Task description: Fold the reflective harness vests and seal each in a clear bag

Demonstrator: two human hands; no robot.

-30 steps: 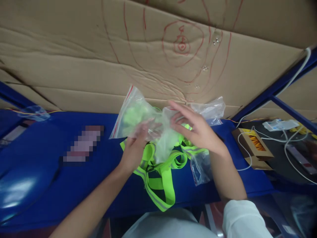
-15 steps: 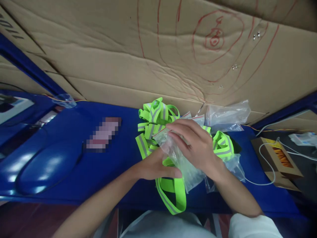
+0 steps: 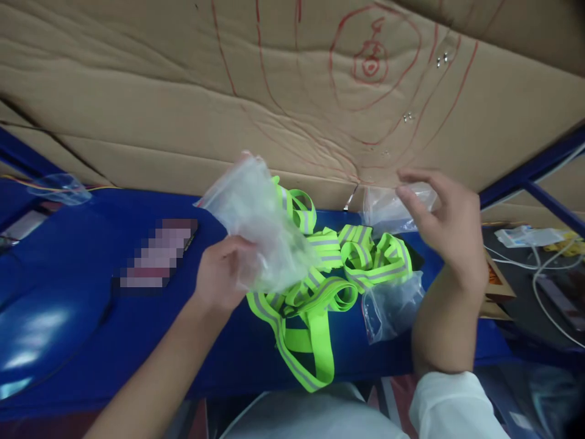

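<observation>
My left hand [image 3: 225, 268] is closed on clear zip bags [image 3: 260, 213], lifted over the left part of the strap pile; how many bags are in it I cannot tell. Neon-green reflective straps [image 3: 315, 305] with grey stripes lie looped and tangled on the blue table [image 3: 219, 360], one loop reaching toward the front edge. My right hand [image 3: 441, 225] is raised at the right, fingers apart, with nothing in it. Behind its fingertips another clear plastic bag [image 3: 393, 207] rests against the cardboard. A further zip bag [image 3: 393, 308] lies at the pile's right side.
A cardboard wall [image 3: 159, 116] with red drawn rings stands behind the table. To the left lies a blurred-out flat object [image 3: 158, 253] with a cable. At the right are an open cardboard box [image 3: 498, 283] and white cables [image 3: 539, 286].
My hands have parted: the left has moved left with the bags, and the right has moved right, off them. The view has shifted slightly to the right.
</observation>
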